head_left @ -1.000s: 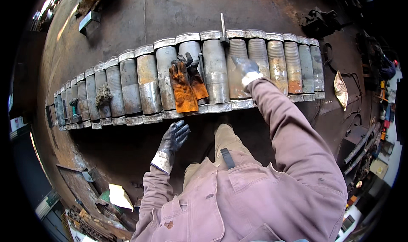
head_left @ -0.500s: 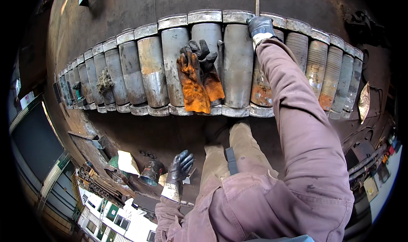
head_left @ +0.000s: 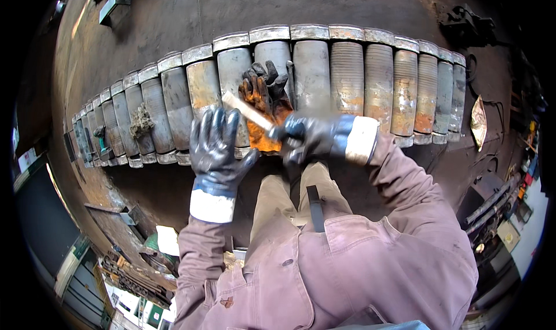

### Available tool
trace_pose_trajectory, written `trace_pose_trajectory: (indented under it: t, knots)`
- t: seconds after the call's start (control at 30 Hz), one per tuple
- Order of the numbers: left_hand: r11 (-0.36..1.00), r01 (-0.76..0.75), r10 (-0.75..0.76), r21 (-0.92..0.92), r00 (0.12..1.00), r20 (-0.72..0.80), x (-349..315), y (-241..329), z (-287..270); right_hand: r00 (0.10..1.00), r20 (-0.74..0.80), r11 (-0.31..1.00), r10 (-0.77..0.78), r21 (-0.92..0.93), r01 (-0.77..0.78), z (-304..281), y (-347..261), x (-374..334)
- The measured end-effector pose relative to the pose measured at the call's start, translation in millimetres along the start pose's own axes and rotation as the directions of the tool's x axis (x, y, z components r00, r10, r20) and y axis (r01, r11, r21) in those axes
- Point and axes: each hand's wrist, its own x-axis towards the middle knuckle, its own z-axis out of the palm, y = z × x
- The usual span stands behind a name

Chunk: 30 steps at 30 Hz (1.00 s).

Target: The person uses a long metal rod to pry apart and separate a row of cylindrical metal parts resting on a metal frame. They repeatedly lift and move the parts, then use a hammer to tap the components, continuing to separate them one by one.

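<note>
My right hand [head_left: 321, 139], in a dark coated glove with a white cuff, is closed around a pale stick-like tool [head_left: 248, 110]. Motion smears the tool, and its kind cannot be made out. My left hand [head_left: 219, 150], gloved the same way, is held up with fingers spread and nothing in it. Both hands are over the near edge of a row of grey metal cylinders [head_left: 311, 69]. Behind the tool lies a pair of orange and black work gloves [head_left: 266, 98] on the cylinders. A dark slim rod [head_left: 291, 84] rests just right of these gloves.
On the left part of the row sit a clump of grey fibrous material [head_left: 141, 121] and a small green-handled tool [head_left: 101, 140]. A metal bracket [head_left: 116, 6] stands at the far left. Bars and clutter [head_left: 492, 205] lie to the right.
My right hand has come back from the far rim of the cylinders toward my body, still gripping the stick-like tool. My left hand has risen from my side to the row's near edge.
</note>
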Motion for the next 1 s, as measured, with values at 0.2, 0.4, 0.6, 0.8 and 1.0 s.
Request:
trace_pose_trajectory:
  t: [0.2,0.4,0.6,0.8,1.0]
  knots:
    - [0.960,0.149,0.065,-0.238,0.706,0.705,-98.3,-61.1,-0.9,0.962,0.181,0.979,-0.205,0.039,0.202,66.6,-20.3,10.6]
    - [0.093,0.995,-0.550,0.039,0.019,0.835,-224.2,-86.6,17.1,0.549,-0.830,0.963,-0.095,-0.216,-0.161,-122.5,168.5,125.4]
    - [-0.473,0.845,-0.500,0.250,-0.491,0.713,-498.3,-83.8,41.5,0.492,-0.839,0.909,0.233,0.009,-0.416,-150.9,176.6,204.6]
    - [-0.878,0.476,-0.302,0.052,-0.636,0.710,-578.4,55.0,22.7,0.624,-0.762,0.802,0.173,-0.259,-0.538,-195.8,192.7,212.4]
    - [-0.956,0.294,-0.196,-0.012,-0.605,0.772,-599.9,157.5,31.2,0.555,-0.829,0.727,0.075,-0.336,-0.599,-180.6,204.4,218.0]
